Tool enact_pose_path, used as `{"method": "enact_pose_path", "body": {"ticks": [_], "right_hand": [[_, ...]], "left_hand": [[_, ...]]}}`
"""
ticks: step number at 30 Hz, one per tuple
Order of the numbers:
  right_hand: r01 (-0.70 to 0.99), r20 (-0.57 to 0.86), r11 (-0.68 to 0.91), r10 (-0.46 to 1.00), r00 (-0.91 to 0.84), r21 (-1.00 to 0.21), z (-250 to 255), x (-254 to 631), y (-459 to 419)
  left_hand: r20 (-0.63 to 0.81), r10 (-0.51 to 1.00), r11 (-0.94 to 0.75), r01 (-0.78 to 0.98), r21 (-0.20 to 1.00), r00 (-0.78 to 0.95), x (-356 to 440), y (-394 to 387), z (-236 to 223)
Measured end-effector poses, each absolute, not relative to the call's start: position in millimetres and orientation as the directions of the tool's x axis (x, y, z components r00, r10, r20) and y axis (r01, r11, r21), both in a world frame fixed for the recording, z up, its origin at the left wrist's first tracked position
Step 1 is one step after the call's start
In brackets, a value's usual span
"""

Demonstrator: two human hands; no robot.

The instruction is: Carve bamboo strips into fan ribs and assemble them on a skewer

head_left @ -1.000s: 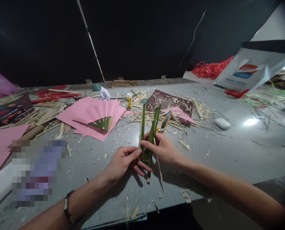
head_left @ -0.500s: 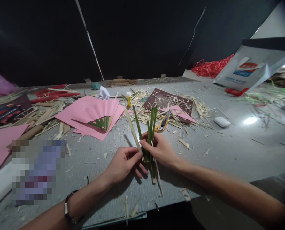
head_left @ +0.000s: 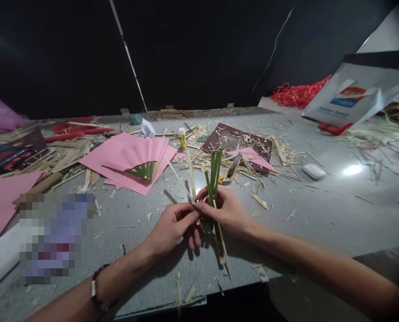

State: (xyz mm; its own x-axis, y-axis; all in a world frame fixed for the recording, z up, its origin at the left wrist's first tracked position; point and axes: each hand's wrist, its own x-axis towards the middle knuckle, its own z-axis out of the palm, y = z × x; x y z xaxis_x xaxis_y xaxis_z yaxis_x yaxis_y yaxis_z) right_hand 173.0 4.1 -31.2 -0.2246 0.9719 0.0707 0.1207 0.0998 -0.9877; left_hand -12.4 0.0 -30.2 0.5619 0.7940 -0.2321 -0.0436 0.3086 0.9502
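Observation:
Several green bamboo strips stand upright in my right hand, whose fingers are closed around them. Their lower ends, with a pale strip along them, stick out below the hand toward the table's front edge. My left hand is closed in a pinch on a thin pale bamboo strip that leans up to the left. A wider pale strip rises between both hands, by the right thumb tip; its lower end is hidden by fingers. Beyond the right hand lies a yellow box cutter.
Left of centre, a pink paper fan lies on pink sheets. Behind are a glue stick and a brown board strewn with shavings. A white mouse-shaped object and a white bag are at right.
A green strip between my hands no longer shows its green face; two pale strips stand there now. The right-hand bundle's lower ends have swung slightly right. The view has shifted a little.

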Motion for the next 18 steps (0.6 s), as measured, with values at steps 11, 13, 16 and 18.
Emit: {"method": "enact_pose_path", "body": {"ticks": [11,13,16,18], "right_hand": [[0.161,0.068,0.116,0.958,-0.279,-0.980,-29.1,176.2,8.2],[0.135,0.059,0.102,0.954,-0.295,-0.986,-27.8,176.6,7.4],[0.092,0.020,0.048,0.960,-0.280,-0.995,-26.6,178.0,7.2],[0.066,-0.030,-0.013,0.964,-0.265,-0.998,-27.0,178.8,8.1]], "left_hand": [[-0.238,0.790,0.321,-0.051,0.946,0.565,-12.6,2.2,-27.8],[-0.238,0.802,0.324,-0.064,0.944,0.548,-11.8,1.8,-26.6],[-0.242,0.820,0.328,-0.080,0.941,0.519,-11.6,1.3,-25.0],[-0.252,0.818,0.333,-0.068,0.940,0.517,-12.2,1.2,-24.9]]}}
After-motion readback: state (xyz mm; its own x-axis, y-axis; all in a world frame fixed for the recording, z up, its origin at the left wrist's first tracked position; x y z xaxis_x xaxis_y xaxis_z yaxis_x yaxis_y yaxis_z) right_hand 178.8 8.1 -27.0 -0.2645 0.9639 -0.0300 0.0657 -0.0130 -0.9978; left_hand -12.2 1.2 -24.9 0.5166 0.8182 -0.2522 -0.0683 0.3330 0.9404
